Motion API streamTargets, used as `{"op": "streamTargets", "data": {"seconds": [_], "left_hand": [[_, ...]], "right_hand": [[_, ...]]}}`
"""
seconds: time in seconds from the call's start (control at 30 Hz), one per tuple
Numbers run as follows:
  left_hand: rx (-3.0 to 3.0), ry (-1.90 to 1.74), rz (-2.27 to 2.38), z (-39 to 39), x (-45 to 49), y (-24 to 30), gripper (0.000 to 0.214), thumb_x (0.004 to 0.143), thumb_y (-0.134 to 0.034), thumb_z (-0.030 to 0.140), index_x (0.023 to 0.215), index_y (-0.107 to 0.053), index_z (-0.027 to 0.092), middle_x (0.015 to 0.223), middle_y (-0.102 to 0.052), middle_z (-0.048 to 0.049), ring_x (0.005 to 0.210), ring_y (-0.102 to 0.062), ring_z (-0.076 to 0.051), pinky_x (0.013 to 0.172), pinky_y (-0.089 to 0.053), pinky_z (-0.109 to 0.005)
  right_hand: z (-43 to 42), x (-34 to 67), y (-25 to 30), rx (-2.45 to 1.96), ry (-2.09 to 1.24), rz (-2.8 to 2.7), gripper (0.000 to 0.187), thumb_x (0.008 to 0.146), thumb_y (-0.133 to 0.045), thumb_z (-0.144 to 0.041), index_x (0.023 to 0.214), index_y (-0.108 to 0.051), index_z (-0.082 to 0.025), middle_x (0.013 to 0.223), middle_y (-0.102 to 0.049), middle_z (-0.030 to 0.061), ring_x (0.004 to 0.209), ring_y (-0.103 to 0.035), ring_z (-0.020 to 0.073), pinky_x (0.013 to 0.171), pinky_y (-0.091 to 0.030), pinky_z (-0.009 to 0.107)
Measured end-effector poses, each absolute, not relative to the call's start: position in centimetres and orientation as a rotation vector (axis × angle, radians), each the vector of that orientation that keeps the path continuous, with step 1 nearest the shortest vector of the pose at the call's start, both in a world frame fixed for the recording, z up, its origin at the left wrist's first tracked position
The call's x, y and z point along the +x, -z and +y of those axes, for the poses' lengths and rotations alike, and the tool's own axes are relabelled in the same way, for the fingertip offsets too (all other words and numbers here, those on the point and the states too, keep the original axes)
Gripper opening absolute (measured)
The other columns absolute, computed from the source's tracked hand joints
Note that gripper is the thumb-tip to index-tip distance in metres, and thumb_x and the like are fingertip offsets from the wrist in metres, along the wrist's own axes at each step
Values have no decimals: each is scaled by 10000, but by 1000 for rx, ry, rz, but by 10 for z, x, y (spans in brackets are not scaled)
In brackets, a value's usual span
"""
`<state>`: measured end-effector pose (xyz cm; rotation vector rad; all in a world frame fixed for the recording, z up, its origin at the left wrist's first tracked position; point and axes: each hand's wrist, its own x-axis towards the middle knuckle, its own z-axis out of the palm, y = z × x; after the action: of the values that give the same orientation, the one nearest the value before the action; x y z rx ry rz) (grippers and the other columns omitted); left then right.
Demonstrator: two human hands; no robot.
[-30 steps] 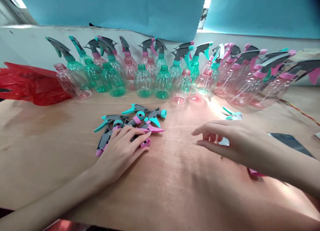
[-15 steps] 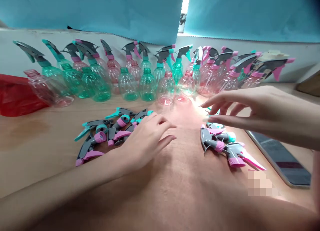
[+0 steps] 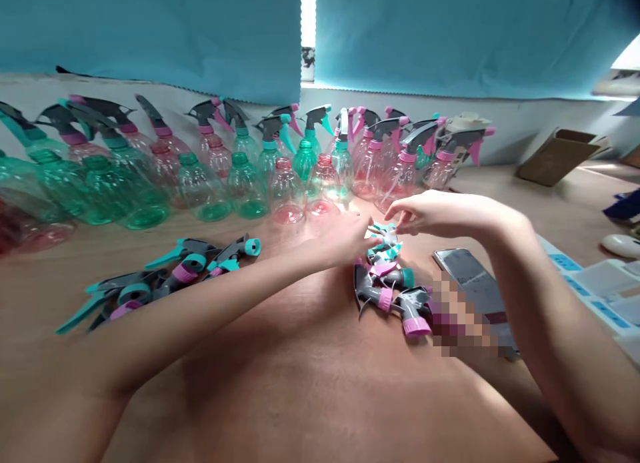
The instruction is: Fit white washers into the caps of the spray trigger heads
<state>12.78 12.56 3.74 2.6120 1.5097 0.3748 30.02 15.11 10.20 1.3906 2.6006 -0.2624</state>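
Observation:
My left hand [image 3: 345,239] stretches across the brown table [image 3: 310,369] to a small pile of spray trigger heads [image 3: 390,293] right of centre; its fingertips are smeared, touching the top of the pile. My right hand [image 3: 430,213] comes from the right, fingers pinched on a teal and white trigger head [image 3: 384,232] on top of that pile. A second, larger pile of grey, teal and pink trigger heads [image 3: 170,279] lies to the left, beside my left forearm.
Several green and pink plastic bottles [image 3: 240,183], some capped with trigger heads, stand along the back wall. A phone [image 3: 463,269] lies right of the small pile. Papers [image 3: 600,283], a white mouse [image 3: 620,245] and a cardboard box [image 3: 555,156] are at the right.
My left hand left the left pile and reached right to the small pile. My right hand dropped onto that pile and pinched a trigger head. The view swung right.

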Motion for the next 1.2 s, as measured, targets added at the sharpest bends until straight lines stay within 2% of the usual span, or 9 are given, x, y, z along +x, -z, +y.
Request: {"op": "streamTargets", "data": {"seconds": [0.1, 0.27, 0.33, 0.5, 0.6, 0.77, 1.0, 1.1, 1.2], "left_hand": [[2611, -340, 1517, 137, 143, -34, 391, 840, -528, 441, 886, -659, 76, 839, -651, -139, 785, -589, -254, 616, -396, -304], [2620, -328, 1452, 141, 148, -32, 251, 801, -571, 332, 772, -667, 102, 759, -651, -106, 707, -586, -226, 599, -380, -299], [2603, -388, 1458, 140, 142, -33, 200, 786, -584, 291, 842, -654, 112, 813, -657, -96, 729, -586, -214, 590, -381, -284], [2540, -595, 1465, 123, 114, -43, 230, 804, -586, 257, 1000, -588, 138, 937, -650, -62, 791, -581, -170, 643, -417, -256], [2505, -721, 1471, 104, 96, -51, 258, 830, -583, 283, 1052, -579, 151, 993, -636, -48, 778, -574, -145, 666, -430, -253], [2485, -991, 1454, 63, 74, -51, 331, 778, -687, 324, 1069, -610, 188, 923, -605, -23, 806, -555, -155, 700, -429, -273], [2494, -1230, 1392, 8, 54, -33, 280, 823, -639, 195, 1094, -569, 198, 1013, -617, -44, 950, -546, -189, 829, -441, -335], [2512, -1373, 1343, -8, 42, -22, 304, 835, -601, 163, 1125, -523, 212, 1058, -646, -50, 984, -546, -207, 853, -428, -364], [2516, -1344, 1434, -15, 32, -12, 293, 846, -592, 180, 1128, -527, 227, 1018, -668, -31, 951, -541, -211, 844, -382, -377]], "right_hand": [[154, 299, -101, 1422, 245, 2569, 345, 786, -517, -267, 1111, -619, -217, 959, -700, 48, 835, -650, 195, 652, -459, 265], [149, 297, -104, 1431, 255, 2568, 357, 785, -520, -308, 1116, -615, -216, 968, -692, 52, 828, -644, 194, 620, -446, 255], [146, 297, -106, 1406, 262, 2580, 321, 785, -520, -321, 1070, -630, -221, 936, -693, 43, 798, -638, 184, 604, -434, 248], [140, 293, -107, 1370, 274, 2606, 248, 786, -517, -365, 899, -665, -200, 885, -682, 57, 733, -619, 192, 566, -408, 267], [133, 286, -108, 1273, 359, 2664, 250, 821, -495, -374, 905, -655, -201, 869, -681, 38, 740, -617, 168, 588, -416, 250], [117, 268, -108, 1060, 549, 2805, 265, 837, -506, -393, 946, -643, -193, 857, -673, 33, 702, -599, 156, 559, -401, 240], [96, 250, -97, 871, 733, 2790, 205, 860, -495, -375, 948, -597, -222, 723, -632, -10, 571, -545, 120, 477, -369, 227], [90, 245, -97, 919, 674, 2840, 185, 873, -491, -380, 861, -590, -224, 683, -618, -23, 559, -535, 111, 468, -358, 223], [82, 238, -98, 968, 600, 2973, 168, 860, -531, -330, 749, -569, -210, 661, -596, -35, 549, -504, 92, 468, -334, 218]]}}
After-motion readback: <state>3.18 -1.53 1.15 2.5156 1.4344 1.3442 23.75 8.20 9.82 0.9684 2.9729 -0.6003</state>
